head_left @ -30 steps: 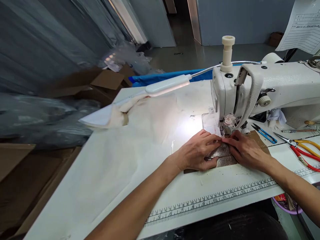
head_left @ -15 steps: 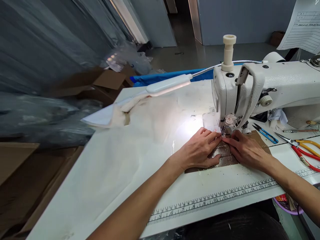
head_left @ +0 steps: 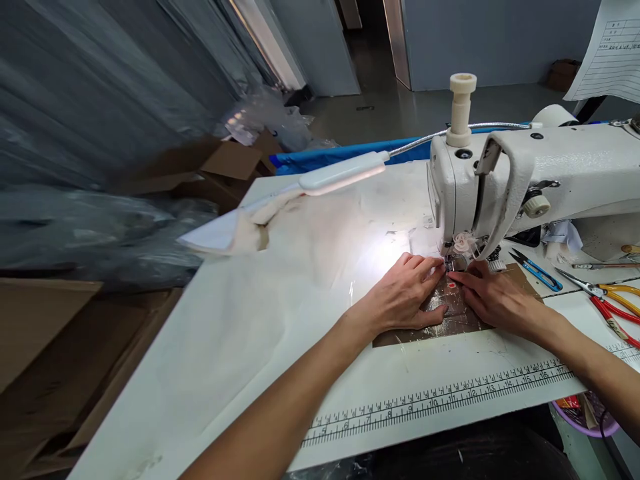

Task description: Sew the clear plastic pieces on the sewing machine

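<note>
My left hand (head_left: 407, 293) lies palm down left of the needle, its fingers stretched towards the presser foot (head_left: 449, 264) and its thumb apart on a shiny brown sheet (head_left: 445, 321). On the other side my right hand (head_left: 495, 293) has its fingers bent together, tips close to the foot. What they pinch, if anything, is too small to make out. A small red spot (head_left: 451, 285) shows on the sheet between my hands. Above them stands the head of a white sewing machine (head_left: 455, 187).
Blue thread snips (head_left: 537, 271) and pliers with red and yellow handles (head_left: 607, 303) lie to the right. A lit lamp (head_left: 345, 173) reaches over the white table (head_left: 240, 333). A printed ruler (head_left: 440, 403) runs along its front edge. Cardboard boxes (head_left: 45, 347) stand at the left.
The red spot has come into sight between my hands. Both hands keep nearly the same place by the presser foot. The whole view has shifted slightly.
</note>
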`<act>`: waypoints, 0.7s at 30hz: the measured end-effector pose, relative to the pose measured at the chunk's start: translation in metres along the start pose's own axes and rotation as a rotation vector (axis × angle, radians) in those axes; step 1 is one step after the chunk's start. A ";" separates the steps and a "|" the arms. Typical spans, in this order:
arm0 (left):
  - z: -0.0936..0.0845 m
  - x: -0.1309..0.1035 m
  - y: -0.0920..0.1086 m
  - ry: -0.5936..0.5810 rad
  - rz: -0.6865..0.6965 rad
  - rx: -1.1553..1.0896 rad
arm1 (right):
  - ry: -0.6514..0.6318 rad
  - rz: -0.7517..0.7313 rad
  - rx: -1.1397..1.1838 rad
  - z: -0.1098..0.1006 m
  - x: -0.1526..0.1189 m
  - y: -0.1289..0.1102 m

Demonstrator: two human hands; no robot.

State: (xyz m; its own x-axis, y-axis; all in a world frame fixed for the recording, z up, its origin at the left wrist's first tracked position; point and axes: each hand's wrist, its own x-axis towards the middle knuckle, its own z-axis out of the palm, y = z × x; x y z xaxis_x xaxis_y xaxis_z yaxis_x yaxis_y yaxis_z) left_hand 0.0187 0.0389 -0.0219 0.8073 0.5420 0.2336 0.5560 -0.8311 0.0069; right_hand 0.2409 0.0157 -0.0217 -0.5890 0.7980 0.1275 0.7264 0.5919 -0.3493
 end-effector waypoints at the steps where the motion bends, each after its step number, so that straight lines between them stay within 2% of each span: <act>1: 0.000 0.000 0.000 -0.002 -0.002 0.003 | 0.012 0.024 0.034 -0.003 0.001 0.002; 7: -0.003 0.001 -0.001 -0.024 -0.042 0.025 | 0.054 0.320 0.367 -0.012 0.009 0.019; 12: -0.003 0.002 -0.001 -0.041 -0.063 0.007 | 0.098 0.308 0.555 -0.012 0.003 0.021; 21: 0.000 0.001 -0.005 -0.027 -0.113 -0.038 | 0.250 0.301 0.430 -0.008 -0.007 0.007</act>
State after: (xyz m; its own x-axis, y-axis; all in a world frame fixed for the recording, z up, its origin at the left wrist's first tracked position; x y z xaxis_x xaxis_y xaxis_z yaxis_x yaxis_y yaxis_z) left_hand 0.0163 0.0435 -0.0214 0.7451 0.6353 0.2033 0.6364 -0.7683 0.0683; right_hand 0.2532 0.0154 -0.0178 -0.2400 0.9573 0.1611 0.6086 0.2776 -0.7433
